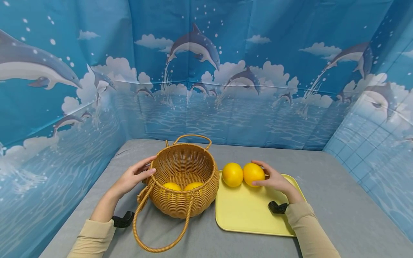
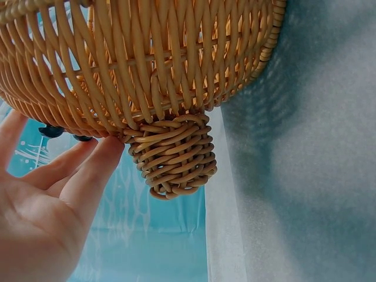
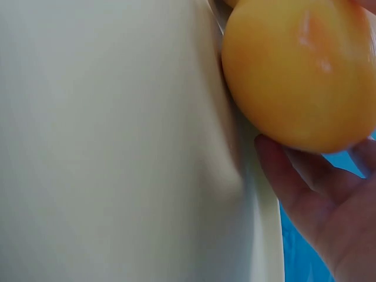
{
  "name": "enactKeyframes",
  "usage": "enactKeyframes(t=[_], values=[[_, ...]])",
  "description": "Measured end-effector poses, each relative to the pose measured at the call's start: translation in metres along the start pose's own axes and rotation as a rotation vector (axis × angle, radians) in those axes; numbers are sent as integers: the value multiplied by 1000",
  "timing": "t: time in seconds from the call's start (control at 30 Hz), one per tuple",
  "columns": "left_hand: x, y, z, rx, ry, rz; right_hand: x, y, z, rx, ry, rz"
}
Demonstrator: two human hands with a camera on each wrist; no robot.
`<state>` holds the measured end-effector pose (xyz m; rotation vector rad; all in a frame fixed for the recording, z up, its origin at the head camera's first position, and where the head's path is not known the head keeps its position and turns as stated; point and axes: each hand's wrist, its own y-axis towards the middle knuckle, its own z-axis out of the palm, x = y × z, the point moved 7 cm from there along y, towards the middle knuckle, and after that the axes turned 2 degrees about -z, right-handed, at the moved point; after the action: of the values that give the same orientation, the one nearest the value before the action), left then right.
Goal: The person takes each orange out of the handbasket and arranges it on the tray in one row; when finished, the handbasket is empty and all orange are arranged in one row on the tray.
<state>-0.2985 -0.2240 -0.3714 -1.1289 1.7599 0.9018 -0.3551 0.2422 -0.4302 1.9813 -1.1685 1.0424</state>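
Observation:
My left hand rests against the left side of a round wicker basket, fingertips and thumb right at its rim. In the left wrist view the fingers are fairly straight and touch the woven wall. Inside the basket lie two yellow-orange fruits, one on the left and another on the right, partly hidden by the front rim. My right hand holds an orange at the far edge of a yellow tray, thumb in front and fingers behind. A second orange sits beside it on the left.
One basket handle hangs down over the front onto the grey cloth; the other handle stands up at the back. A small woven knob juts from the basket's side. Dolphin-print curtains enclose the table.

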Motion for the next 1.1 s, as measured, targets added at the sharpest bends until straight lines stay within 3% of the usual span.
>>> enactKeyframes(t=[1.1], values=[[2, 11, 6, -43, 18, -8, -15, 17, -16, 22, -49, 8]])
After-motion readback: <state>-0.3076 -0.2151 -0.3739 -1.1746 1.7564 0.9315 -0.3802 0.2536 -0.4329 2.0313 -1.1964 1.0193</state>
